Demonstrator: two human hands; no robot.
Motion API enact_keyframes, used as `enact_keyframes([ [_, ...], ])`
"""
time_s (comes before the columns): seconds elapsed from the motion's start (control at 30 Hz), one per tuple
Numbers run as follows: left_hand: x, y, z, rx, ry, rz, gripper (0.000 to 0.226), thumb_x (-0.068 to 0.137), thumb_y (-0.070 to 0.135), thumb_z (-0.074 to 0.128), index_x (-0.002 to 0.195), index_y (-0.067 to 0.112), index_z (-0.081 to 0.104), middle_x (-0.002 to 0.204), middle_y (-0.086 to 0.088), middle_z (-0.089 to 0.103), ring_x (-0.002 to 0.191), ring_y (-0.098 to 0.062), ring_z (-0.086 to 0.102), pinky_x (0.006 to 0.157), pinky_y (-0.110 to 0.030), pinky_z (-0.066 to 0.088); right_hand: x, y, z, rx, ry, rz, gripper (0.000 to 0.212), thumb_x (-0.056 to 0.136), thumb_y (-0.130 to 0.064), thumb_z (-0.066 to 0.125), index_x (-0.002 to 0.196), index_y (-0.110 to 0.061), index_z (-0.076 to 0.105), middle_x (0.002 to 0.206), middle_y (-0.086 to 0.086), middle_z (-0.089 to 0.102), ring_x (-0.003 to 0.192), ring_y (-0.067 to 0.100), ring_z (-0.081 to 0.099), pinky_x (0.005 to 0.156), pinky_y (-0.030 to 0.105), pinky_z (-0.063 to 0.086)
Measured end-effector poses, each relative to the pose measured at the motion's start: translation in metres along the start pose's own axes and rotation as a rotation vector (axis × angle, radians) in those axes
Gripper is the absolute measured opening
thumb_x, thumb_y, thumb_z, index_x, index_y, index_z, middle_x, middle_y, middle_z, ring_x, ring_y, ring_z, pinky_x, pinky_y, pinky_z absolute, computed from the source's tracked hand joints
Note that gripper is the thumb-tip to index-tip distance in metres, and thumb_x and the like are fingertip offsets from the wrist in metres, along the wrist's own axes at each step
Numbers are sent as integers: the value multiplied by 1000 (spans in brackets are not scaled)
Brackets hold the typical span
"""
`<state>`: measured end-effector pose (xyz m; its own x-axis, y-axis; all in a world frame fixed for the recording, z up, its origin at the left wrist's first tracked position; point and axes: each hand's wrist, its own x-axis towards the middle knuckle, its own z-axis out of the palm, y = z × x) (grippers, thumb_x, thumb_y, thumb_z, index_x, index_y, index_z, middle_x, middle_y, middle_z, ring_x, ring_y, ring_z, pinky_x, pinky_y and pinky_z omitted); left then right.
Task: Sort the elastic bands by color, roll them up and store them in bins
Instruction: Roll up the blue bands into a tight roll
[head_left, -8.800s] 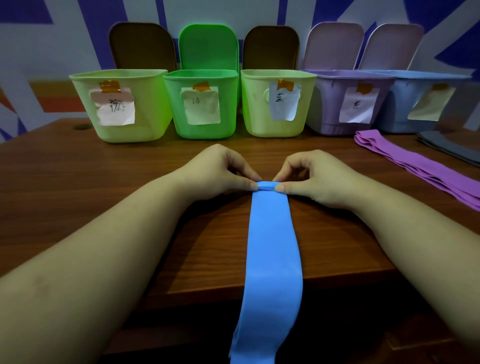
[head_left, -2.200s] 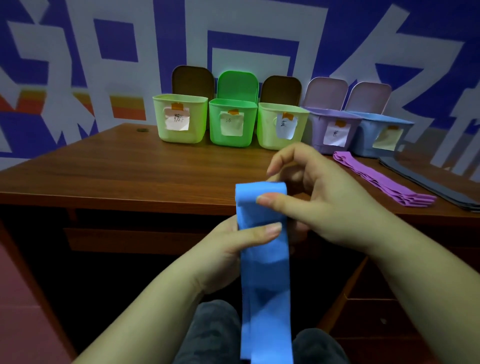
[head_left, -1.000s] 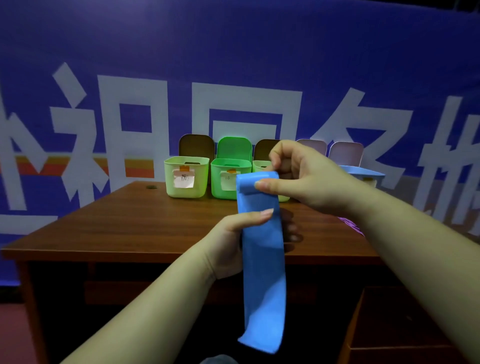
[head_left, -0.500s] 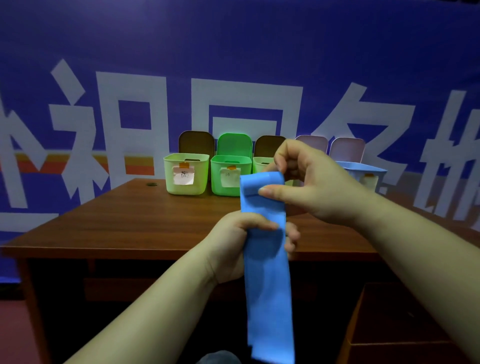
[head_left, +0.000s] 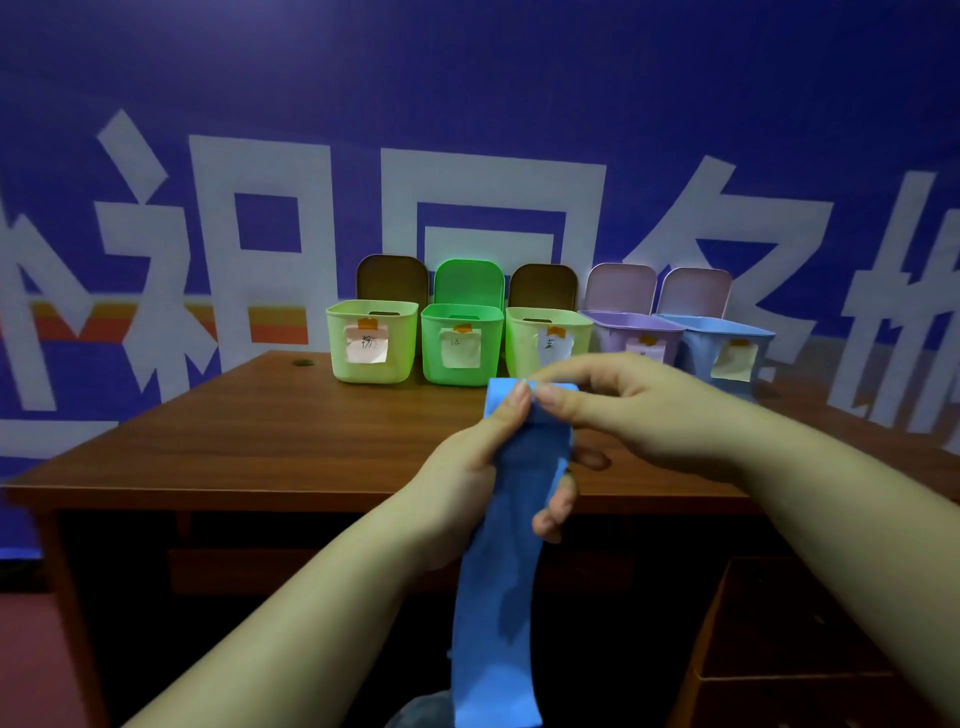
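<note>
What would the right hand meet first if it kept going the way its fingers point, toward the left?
Almost at once the left hand: the right hand pinches the blue band at its top, fingertips apparently touching the left fingertips, though depth is unclear.

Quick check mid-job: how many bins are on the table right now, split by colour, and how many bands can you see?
Yellow-green bins: 2
Bright green bin: 1
Purple bin: 1
Blue bin: 1
Blue band: 1, gripped by the left hand and pinched at its top by the right hand
Total: 5 bins, 1 band in view.
</note>
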<state>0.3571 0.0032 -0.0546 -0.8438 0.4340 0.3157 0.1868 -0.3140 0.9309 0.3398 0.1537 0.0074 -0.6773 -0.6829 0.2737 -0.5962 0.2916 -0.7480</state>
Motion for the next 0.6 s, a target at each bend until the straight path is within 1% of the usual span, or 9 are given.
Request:
enact_keyframes([
  [0.07, 0, -2, -3, -92, -40, -46, 59, 79, 57, 50, 96, 2, 65, 61, -15, 60, 50, -23, 55, 55, -28, 49, 0, 1, 4, -96, 41, -38, 40, 77, -42, 51, 101, -14, 66, 71, 7, 59, 56, 12, 52, 58, 22, 44],
  [0.13, -2, -4, -6, -224, -94, -74, 54, 67, 52, 72, 101, 10, 70, 78, -19, 66, 65, -28, 64, 65, -32, 53, 1, 2, 6, -162, 115, -70, 26, 83, -39, 54, 101, -23, 65, 87, 4, 69, 75, 22, 65, 69, 30, 55],
  [0.17, -3, -5, -6, -254, -104, -74, 53, 63, 43, 79, 103, 10, 71, 88, -19, 68, 73, -29, 66, 70, -34, 55, 2, 3, 7, -191, 145, -83, 18, 86, -34, 56, 100, -26, 63, 93, 4, 70, 85, 21, 65, 75, 32, 55],
  [0.2, -4, -7, -6, -242, -68, -75, 46, 63, 31, 80, 102, 8, 71, 95, -19, 69, 78, -28, 68, 73, -34, 56, 3, 4, 6, -220, 177, -95, 13, 89, -30, 56, 100, -28, 61, 97, 2, 69, 89, 17, 65, 80, 30, 54],
  [0.27, -4, -10, -4, -181, 96, -80, 29, 69, 9, 69, 98, 5, 71, 101, -20, 70, 82, -25, 70, 75, -31, 57, 4, 6, 5, -265, 238, -127, 13, 89, -26, 57, 101, -29, 60, 100, -7, 67, 91, 7, 63, 84, 22, 51],
  [0.33, -2, -11, -2, -160, 164, -76, 30, 72, 6, 59, 100, 4, 67, 98, -19, 71, 82, -23, 71, 76, -28, 56, 5, 6, 3, -275, 293, -151, 15, 89, -23, 59, 101, -31, 58, 101, -16, 63, 92, -4, 59, 83, 13, 48],
  [0.4, 0, -11, 0, -151, 118, -72, 31, 74, 3, 61, 105, 3, 65, 97, -17, 71, 85, -24, 70, 78, -29, 55, 5, 5, 1, -272, 340, -175, 19, 87, -18, 62, 100, -31, 58, 98, -23, 59, 87, -13, 56, 76, 4, 43],
  [0.47, 0, -9, 2, -177, 86, -69, 30, 74, 8, 57, 101, 3, 69, 96, -17, 71, 85, -25, 70, 78, -29, 56, 5, 4, 2, -267, 358, -191, 23, 86, -13, 65, 103, -28, 61, 97, -22, 60, 85, -11, 57, 74, 5, 43],
  [0.6, 0, -5, 7, -226, 81, -51, 36, 72, 41, 61, 87, 12, 76, 83, -14, 71, 68, -24, 68, 67, -29, 56, 3, 3, 4, -246, 368, -217, 31, 81, -1, 68, 102, -23, 61, 96, -21, 60, 83, -11, 59, 73, 5, 46],
])
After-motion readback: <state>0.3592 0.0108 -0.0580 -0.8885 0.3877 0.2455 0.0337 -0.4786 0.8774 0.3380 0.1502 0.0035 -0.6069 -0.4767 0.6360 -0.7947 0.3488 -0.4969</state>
